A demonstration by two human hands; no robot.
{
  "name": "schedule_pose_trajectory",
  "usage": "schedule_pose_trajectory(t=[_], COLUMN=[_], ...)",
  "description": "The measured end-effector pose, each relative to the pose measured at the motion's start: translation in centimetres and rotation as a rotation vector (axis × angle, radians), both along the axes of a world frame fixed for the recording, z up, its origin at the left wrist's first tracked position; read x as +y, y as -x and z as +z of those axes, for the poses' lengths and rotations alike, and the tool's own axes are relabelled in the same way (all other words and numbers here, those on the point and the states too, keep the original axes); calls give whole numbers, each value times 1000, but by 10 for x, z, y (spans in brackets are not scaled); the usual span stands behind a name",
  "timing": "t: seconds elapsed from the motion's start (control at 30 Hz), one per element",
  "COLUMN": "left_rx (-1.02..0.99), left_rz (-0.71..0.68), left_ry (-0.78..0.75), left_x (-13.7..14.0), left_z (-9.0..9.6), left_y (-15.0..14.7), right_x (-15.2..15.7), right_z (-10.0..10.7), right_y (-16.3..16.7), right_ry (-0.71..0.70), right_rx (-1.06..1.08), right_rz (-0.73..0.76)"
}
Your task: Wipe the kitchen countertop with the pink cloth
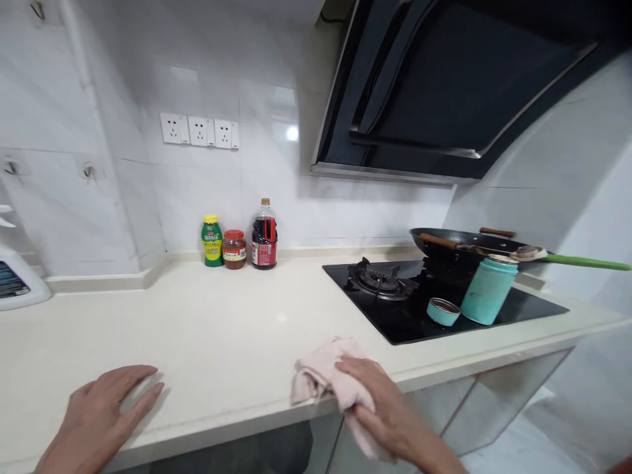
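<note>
Reporting left to right from my remote post, I note the left hand (101,411) at the front of the tabletop (222,329), holding nothing: its fingers are curved, thumb parted from them. Whether it bears on the tabletop I cannot tell. The cloth (316,368) lies well to its right, bunched at the tabletop's front edge, partly on top, partly hanging over. Its longer run slants from upper left, on top, to lower right, below the edge. The right hand (382,398) is the nearer, in contact: its fingers pinch the cloth's right side against the thumb, so the free spread on top lies leftward of them. Beyond, rightward, sits the stove (395,322).
</note>
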State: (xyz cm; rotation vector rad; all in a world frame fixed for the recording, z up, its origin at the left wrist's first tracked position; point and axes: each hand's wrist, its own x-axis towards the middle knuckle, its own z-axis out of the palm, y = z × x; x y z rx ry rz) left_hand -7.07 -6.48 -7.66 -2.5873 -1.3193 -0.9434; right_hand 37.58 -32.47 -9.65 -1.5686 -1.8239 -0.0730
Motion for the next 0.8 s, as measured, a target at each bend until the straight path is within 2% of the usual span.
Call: schedule_pose_trajectory(t=[0.13, 0.23, 0.33, 0.5, 0.63, 0.7, 0.8], left_rx=[-14, -14, -28, -70, -106, -126, -162], left_rz=[-23, -25, -38, -66, -82, -82, -63], left_ry=[-30, -54, -85, -163, -211, -210, -192], left_x=[-4, -5, -6, -9, -16, -20, -24], left_z=[2, -1, -6, -10, -3, 2, 6], left_y=[-1, -2, -1, 0, -5, -8, -9], right_x=[-8, 11, 51, 142, 213, 246, 285], right_z=[23, 37, 42, 44, 52, 56, 59], right_y=[-39, -56, -67, -71, -45, -17, 43], right_ry=[280, 419, 428, 449, 484, 502, 534], right_rx=[321, 397, 304, 93, 44, 16, -35], right_rz=[-230, -289, -389, -577, -600, -556, -405])
